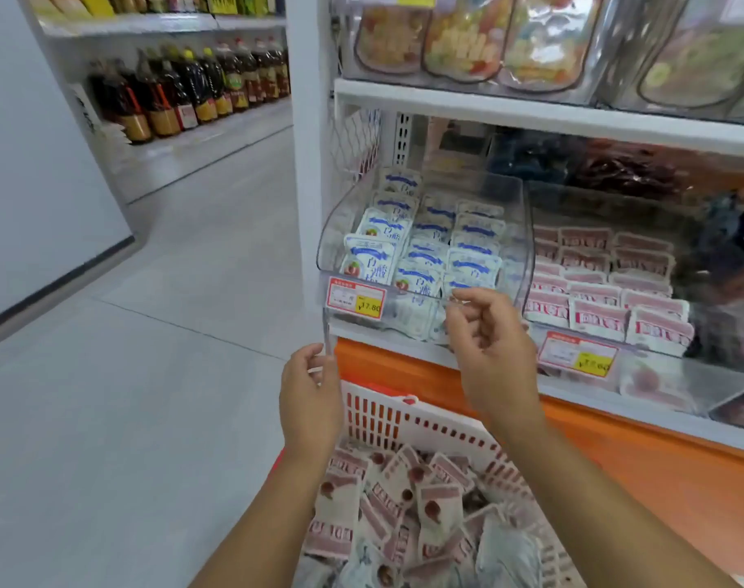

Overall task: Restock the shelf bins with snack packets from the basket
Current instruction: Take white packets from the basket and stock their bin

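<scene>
Oil bottles (183, 95) on far-left shelf; left hand (311, 401) pinches lower front corner of clear bin (332, 248), fingers curled on the plastic; bin holds blue-white packets (421, 248); right hand (493, 350) at bin's front lip, fingers half curled, can't tell if gripping; basket (387, 413) of pink snack packets (404, 502) below both hands; red-white packets (595, 290) in next bin right.

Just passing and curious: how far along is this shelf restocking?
Done: the clear bin of blue packets and the pink packets next door look well filled. In hand: left hand and right hand both pinch the clear bin's front edge, no packet held. Left: the basket holds many loose packets.
</scene>
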Demonstrator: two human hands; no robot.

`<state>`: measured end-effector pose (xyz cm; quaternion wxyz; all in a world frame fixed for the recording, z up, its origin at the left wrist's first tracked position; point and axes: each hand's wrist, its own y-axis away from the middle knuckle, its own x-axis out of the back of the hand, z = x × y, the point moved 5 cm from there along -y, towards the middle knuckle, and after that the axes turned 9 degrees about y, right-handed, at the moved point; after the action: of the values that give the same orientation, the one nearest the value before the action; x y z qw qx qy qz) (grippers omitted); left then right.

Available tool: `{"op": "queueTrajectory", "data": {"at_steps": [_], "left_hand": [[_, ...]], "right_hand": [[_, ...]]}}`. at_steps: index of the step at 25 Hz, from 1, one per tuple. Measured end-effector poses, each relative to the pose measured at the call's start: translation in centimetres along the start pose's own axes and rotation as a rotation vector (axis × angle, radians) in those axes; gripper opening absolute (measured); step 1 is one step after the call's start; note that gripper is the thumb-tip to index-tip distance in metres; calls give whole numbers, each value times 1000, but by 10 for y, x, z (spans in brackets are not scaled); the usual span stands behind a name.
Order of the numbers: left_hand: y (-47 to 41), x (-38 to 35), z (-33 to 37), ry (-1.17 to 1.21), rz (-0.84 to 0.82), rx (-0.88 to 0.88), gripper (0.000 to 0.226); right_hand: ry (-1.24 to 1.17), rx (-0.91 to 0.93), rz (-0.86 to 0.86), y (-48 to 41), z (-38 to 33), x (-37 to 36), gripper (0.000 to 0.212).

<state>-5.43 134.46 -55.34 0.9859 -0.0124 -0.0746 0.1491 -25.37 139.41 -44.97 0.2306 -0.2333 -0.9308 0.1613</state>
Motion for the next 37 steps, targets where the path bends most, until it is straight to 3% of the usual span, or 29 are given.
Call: {"op": "queueTrajectory", "data": {"at_steps": [2, 5, 8, 12, 17, 19, 22, 27, 30, 33, 35, 37], "left_hand": [[29, -20, -21, -162, -218, 19, 28], [87, -54, -57, -359, -701, 125, 28], [134, -70, -100, -589, -1026, 176, 34], [159, -73, -139, -728, -1164, 276, 51], [167, -77, -166, -897, -1211, 230, 34], [164, -75, -174, -927, -1167, 226, 29], [158, -74, -180, -954, -1114, 219, 19], [155, -78, -181, -870, -1074, 219, 25], [151, -87, -162, -484, -955, 422, 35], [165, -97, -141, 121, -850, 938, 53], [171, -101, -129, 410, -866, 1110, 62], [172, -98, -121, 486, -899, 1135, 63]], "right_hand": [[130, -146, -81, 33, 49, 7, 10], [476, -611, -549, 92, 158, 12, 28], [718, -765, -872, 167, 239, 32, 40], [772, -746, -1024, 210, 271, 36, 42], [733, -665, -1076, 206, 264, 9, 54], [739, -672, -1043, 210, 265, 8, 61], [719, -722, -968, 210, 270, 12, 51], [508, -851, -580, 177, 262, 30, 26], [27, -1029, -309, 159, 251, 33, 16], [-544, -1146, -177, 154, 226, 16, 16], [-744, -1157, -165, 152, 210, 5, 24], [-740, -1115, -225, 151, 197, -2, 28]]}}
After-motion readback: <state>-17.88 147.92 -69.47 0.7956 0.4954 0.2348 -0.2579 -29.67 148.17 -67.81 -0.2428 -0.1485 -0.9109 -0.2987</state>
